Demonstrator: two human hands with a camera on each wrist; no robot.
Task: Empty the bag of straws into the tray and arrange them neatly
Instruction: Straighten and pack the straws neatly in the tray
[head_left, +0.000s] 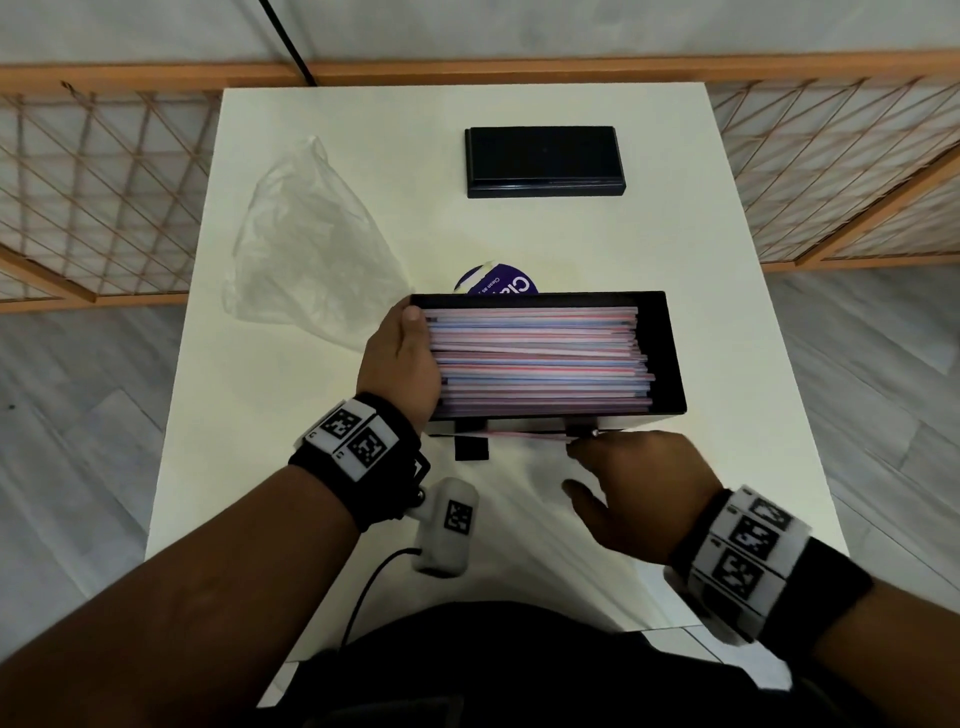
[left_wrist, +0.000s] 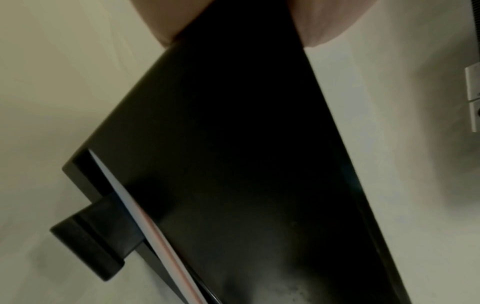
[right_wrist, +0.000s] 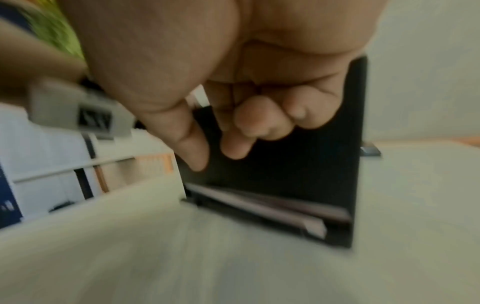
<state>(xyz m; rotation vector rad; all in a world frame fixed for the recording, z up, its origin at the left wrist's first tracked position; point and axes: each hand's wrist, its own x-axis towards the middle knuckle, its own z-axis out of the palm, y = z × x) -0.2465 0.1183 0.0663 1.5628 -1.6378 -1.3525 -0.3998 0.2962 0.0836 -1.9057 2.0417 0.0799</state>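
A black tray (head_left: 670, 353) in the middle of the white table holds a flat layer of pink and blue striped straws (head_left: 535, 358) lying left to right. My left hand (head_left: 405, 353) grips the tray's left end, thumb over the rim against the straw ends; in the left wrist view its fingers (left_wrist: 319, 24) lie on both sides of the dark tray wall (left_wrist: 246, 144). One loose straw (head_left: 524, 435) lies along the slot at the tray's front foot. My right hand (head_left: 634, 488) hovers just in front of it, fingers (right_wrist: 233, 148) loosely curled and holding nothing above that straw (right_wrist: 259, 205).
The empty clear plastic bag (head_left: 306, 239) lies crumpled at the left. A black lid (head_left: 543, 161) sits at the back of the table. A purple round label (head_left: 501, 285) peeks out behind the tray. A wooden lattice screen (head_left: 104, 197) surrounds the table.
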